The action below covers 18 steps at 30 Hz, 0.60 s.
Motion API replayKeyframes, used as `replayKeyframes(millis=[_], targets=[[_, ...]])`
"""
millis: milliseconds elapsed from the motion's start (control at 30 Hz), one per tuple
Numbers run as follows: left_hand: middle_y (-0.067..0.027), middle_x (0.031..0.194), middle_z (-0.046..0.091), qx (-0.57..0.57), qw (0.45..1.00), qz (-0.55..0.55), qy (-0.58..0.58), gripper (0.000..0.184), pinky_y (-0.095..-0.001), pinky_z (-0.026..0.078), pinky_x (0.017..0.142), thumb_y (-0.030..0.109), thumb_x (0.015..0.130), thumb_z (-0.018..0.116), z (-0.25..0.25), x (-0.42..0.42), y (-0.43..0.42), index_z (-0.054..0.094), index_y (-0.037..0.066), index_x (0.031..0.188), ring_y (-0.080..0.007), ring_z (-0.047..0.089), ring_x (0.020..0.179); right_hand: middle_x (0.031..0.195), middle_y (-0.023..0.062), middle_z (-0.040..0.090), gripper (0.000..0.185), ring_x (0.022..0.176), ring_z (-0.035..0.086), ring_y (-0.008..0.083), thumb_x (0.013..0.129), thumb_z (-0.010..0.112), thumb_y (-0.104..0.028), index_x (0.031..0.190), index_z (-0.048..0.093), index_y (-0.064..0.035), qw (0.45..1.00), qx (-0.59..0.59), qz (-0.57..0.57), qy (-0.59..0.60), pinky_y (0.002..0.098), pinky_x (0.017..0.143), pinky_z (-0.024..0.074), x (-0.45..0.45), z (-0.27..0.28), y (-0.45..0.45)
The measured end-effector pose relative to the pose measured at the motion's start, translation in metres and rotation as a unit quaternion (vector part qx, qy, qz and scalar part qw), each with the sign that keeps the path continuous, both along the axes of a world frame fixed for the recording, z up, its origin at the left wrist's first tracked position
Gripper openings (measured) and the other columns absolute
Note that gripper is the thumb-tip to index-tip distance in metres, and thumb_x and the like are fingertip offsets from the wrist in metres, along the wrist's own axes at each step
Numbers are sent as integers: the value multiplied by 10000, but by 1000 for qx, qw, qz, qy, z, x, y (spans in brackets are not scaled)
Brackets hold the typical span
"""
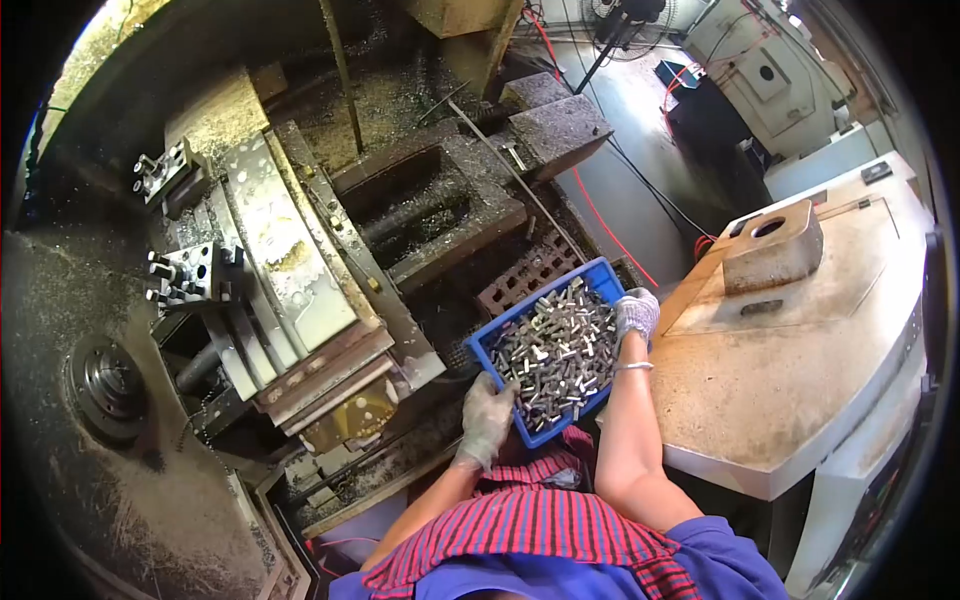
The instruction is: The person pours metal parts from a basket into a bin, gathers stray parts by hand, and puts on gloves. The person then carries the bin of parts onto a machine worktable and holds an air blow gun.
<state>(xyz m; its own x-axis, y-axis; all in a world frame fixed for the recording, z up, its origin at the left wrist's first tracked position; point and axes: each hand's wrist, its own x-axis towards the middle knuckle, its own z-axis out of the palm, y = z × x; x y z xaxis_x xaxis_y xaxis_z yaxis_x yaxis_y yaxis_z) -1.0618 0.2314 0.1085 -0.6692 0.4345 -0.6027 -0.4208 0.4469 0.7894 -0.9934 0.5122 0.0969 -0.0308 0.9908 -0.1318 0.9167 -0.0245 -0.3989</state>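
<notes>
A blue plastic bin [478,345] full of small shiny metal pieces [562,350] is held in front of my body, slightly tilted in view. My left hand [488,418], in a pale glove, grips its near left side. On the right side, my right hand [637,311], in a whitish knitted glove, is closed around the rim. The fingers of both hands are partly hidden by the bin's edge. Just beyond the bin lies a rusty metal block with rows of holes [528,272].
To the left stands a lathe with a metal slide [285,240], tool posts [193,277] and a round spindle [105,385], strewn with metal chips. A machine cover [770,390] with a raised housing [773,250] is at right. A fan [630,15] and a red hose [610,225] are beyond.
</notes>
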Motion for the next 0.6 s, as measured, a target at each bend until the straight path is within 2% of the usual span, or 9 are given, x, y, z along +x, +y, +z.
replayKeyframes(millis=[67,100,133,200,267,400,500,533,600], targets=[[-157,674,579,23,999,17,39,277,-393,427,620,271,764,606,-11,-6,15,543,1,759,-283,571,647,846,143,650,222,823,622,292,651,537,-135,824,674,-114,999,25,-19,-30,372,761,466,-8,1,10],[-174,692,580,-2,1000,-1,31,300,-406,423,627,294,761,598,-10,-13,20,542,0,774,-309,572,668,845,137,652,218,828,621,289,656,532,-146,819,674,-118,999,13,-37,-19,373,768,459,-12,-2,12],[-67,621,541,50,997,21,63,236,-320,389,486,200,755,640,-36,-11,26,559,5,860,-143,472,521,843,133,654,214,841,619,291,660,532,-160,815,672,-113,998,28,-42,-24,376,779,452,-13,-4,17],[-128,659,561,-2,994,-27,110,271,-372,415,572,240,760,619,-13,-29,38,551,1,868,-234,527,592,859,132,653,224,850,615,300,663,529,-169,827,668,-109,996,71,-48,-35,376,788,446,-17,-9,27],[-210,734,576,14,993,-18,119,289,-452,413,665,282,776,558,-2,-37,49,522,-3,806,-377,562,723,936,142,643,278,914,601,306,672,525,-183,894,662,-88,999,13,-44,-21,389,816,445,-15,-13,44],[-226,756,578,15,992,-12,121,287,-464,406,692,287,783,532,-5,-41,60,507,3,817,-411,553,763,970,163,631,297,936,595,308,688,509,-194,920,663,-90,999,8,-41,-29,390,839,442,-15,-23,63],[-231,767,576,7,994,-11,110,285,-459,405,700,284,786,528,-8,-40,62,511,2,821,-404,554,775,989,161,628,359,954,588,312,687,513,-190,1008,632,-79,1000,16,16,-22,394,852,438,-13,-30,71],[-231,767,576,5,994,-11,109,285,-459,405,700,284,786,528,-9,-42,61,511,2,821,-404,554,775,1025,186,608,423,998,563,317,689,530,-207,1077,589,-51,999,38,23,21,383,874,424,-15,-32,70],[-228,765,573,53,996,-12,77,294,-456,405,695,294,786,530,-13,-42,58,513,1,813,-400,551,774,1097,214,563,471,1043,528,331,720,548,-255,1126,543,-16,984,155,3,87,370,904,402,-34,-22,49]])
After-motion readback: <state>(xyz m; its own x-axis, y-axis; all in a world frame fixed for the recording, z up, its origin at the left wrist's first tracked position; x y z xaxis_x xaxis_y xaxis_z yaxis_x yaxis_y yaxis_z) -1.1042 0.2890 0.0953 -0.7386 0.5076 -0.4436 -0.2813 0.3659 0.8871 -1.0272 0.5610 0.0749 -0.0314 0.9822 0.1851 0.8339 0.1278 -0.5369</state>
